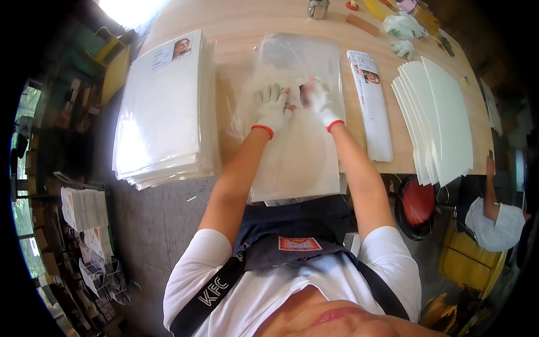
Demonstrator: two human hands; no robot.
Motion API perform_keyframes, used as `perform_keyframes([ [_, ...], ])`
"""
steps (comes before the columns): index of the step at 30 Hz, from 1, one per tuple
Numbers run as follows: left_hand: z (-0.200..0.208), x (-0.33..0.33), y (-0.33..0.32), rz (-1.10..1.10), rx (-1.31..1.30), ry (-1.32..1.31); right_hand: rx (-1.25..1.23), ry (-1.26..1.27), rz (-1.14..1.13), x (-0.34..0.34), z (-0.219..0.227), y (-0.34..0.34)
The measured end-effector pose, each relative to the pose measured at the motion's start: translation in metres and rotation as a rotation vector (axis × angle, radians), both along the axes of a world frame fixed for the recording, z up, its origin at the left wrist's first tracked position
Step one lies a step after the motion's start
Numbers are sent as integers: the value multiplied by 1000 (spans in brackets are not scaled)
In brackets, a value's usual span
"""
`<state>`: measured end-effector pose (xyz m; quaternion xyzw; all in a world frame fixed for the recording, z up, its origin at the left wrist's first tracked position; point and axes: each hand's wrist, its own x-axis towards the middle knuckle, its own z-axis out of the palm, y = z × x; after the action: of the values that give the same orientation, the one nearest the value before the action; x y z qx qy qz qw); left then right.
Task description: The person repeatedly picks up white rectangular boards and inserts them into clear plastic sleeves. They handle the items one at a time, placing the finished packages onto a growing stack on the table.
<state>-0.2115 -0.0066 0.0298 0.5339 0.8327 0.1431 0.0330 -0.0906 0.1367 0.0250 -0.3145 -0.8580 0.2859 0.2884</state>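
Note:
My left hand (270,108), in a white work glove with a red cuff, lies flat with its fingers stretched out on a clear plastic sleeve (297,49) that covers a pale sheet (295,154). Beside its thumb is a small printed label (295,99), partly hidden by both hands. At the label's right side is my right hand (322,104), gloved the same way. Its fingers are smeared by motion, so their grip on the label cannot be made out.
A tall stack of sleeved white sheets (160,101) stands on the left. To the right lie printed paper strips (370,112) and fanned white boards (438,118). A metal tin (318,8) and spare gloves (403,48) sit at the table's far side. Another person's arm (490,188) shows at right.

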Motion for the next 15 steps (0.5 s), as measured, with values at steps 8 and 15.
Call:
perform_keyframes([
  [8, 21, 66, -173, 146, 562, -259, -30, -341, -117, 190, 31, -69],
  [15, -31, 93, -248, 402, 128, -905, -851, -165, -214, 229, -6, -138],
])
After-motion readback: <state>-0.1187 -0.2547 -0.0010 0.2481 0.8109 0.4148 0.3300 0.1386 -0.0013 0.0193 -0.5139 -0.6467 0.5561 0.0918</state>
